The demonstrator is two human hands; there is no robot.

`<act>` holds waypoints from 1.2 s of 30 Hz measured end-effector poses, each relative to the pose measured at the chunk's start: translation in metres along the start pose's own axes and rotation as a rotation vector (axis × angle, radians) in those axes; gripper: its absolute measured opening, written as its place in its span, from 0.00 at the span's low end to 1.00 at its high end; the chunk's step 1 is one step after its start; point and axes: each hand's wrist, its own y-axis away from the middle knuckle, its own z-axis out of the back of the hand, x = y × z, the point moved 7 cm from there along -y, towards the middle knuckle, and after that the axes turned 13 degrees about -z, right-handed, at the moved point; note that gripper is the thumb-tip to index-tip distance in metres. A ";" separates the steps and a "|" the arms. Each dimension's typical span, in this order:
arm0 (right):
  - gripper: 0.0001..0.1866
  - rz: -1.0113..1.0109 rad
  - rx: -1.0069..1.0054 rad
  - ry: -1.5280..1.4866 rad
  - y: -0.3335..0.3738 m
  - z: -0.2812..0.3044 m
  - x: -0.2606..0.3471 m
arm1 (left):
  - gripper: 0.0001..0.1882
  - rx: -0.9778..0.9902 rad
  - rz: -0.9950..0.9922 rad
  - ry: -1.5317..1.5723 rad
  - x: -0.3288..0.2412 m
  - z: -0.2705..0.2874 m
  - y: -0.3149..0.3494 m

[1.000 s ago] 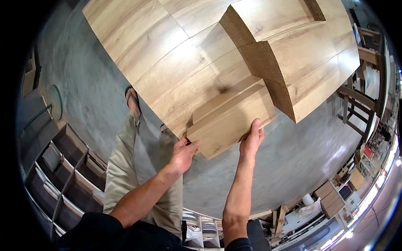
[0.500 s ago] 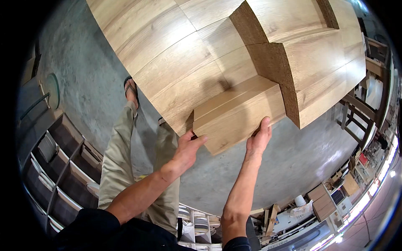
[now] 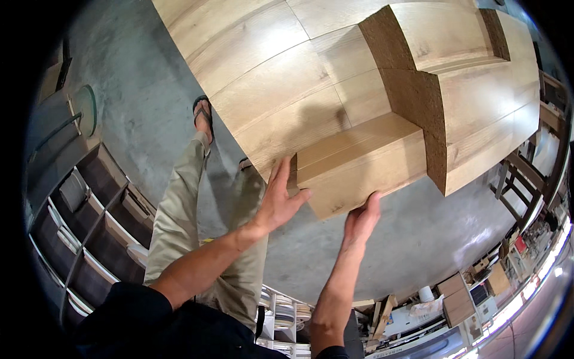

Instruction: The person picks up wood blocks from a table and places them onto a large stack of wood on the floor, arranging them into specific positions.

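A short stack of wood-grain boards (image 3: 365, 170) lies at the near edge of a broad stack of larger wood-grain panels (image 3: 251, 78). Its near side juts past the panels over the floor. My left hand (image 3: 280, 200) rests against the short stack's left end, fingers stretched out and thumb apart near the top board's corner. At the near edge, my right hand (image 3: 362, 218) is closed on the boards, its thumb side up at the rim; the other fingers are partly hidden underneath. The right end of the short stack meets a taller pile of panels (image 3: 478, 119) with raw brown edges.
Grey concrete floor (image 3: 412, 239) surrounds the panels. At the left stands a compartment rack (image 3: 89, 233) with rolls of edging. Another shelf of rolls (image 3: 286, 317) is below me. A dark wooden frame (image 3: 514, 179) and a cluttered bench (image 3: 418, 320) stand to the right.
My left hand has loosened from the short stack's corner, its fingers now straightened along the end. My right hand has slid a little left along the near edge. The view has shifted slightly.
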 end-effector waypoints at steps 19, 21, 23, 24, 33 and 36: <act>0.31 -0.189 -0.028 -0.146 0.038 -0.016 -0.064 | 0.44 0.523 -0.115 -0.047 -0.005 -0.020 -0.041; 0.31 -0.185 -0.022 -0.149 0.034 -0.018 -0.058 | 0.44 0.503 -0.133 -0.052 -0.004 -0.025 -0.042; 0.32 -0.196 -0.035 -0.152 0.028 -0.017 -0.048 | 0.44 0.470 -0.244 -0.156 -0.010 -0.031 -0.048; 0.32 -0.183 -0.040 -0.151 0.021 -0.013 -0.038 | 0.44 0.472 -0.255 -0.148 -0.015 -0.037 -0.053; 0.26 -0.006 -0.036 -0.120 -0.052 -0.008 0.060 | 0.39 0.486 -0.377 0.049 -0.077 -0.100 -0.147; 0.26 0.011 -0.061 -0.168 -0.051 -0.004 0.065 | 0.37 0.541 -0.374 0.025 -0.091 -0.107 -0.150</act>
